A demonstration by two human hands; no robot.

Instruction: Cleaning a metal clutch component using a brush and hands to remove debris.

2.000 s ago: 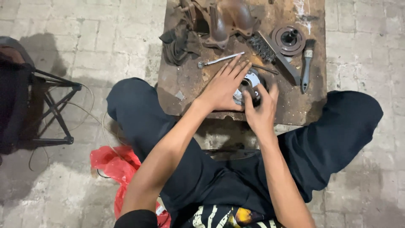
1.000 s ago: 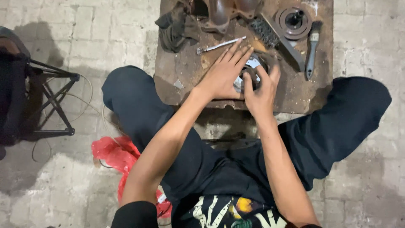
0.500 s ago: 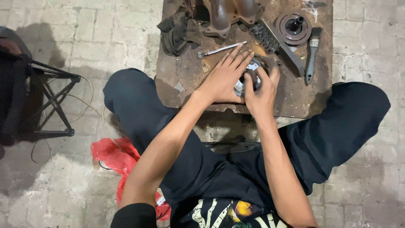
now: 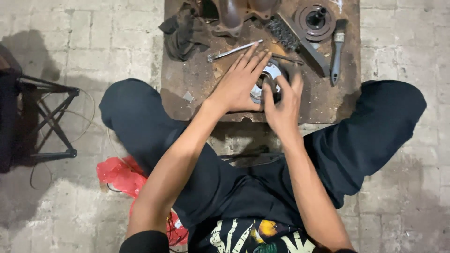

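A round silver and black metal part (image 4: 269,79) lies on a low rusty metal work plate (image 4: 187,89) in front of me. My left hand (image 4: 239,82) rests flat on the part's left side, fingers stretched out and together. My right hand (image 4: 283,105) cups its right and near side, fingers curled around the rim. Both hands cover most of the part. I sit on the ground with my legs spread around the plate.
On the plate lie a dark rag (image 4: 183,30), a long metal rod (image 4: 233,50), a wire brush (image 4: 295,40), a round pulley-like disc (image 4: 315,19), a paintbrush (image 4: 336,51) and a brown cast part (image 4: 234,14). A red plastic bag (image 4: 119,175) and a black metal stand (image 4: 44,122) are to my left.
My hands have stayed on the round part and shifted slightly around it. The view has moved a little, so the plate sits higher in the frame.
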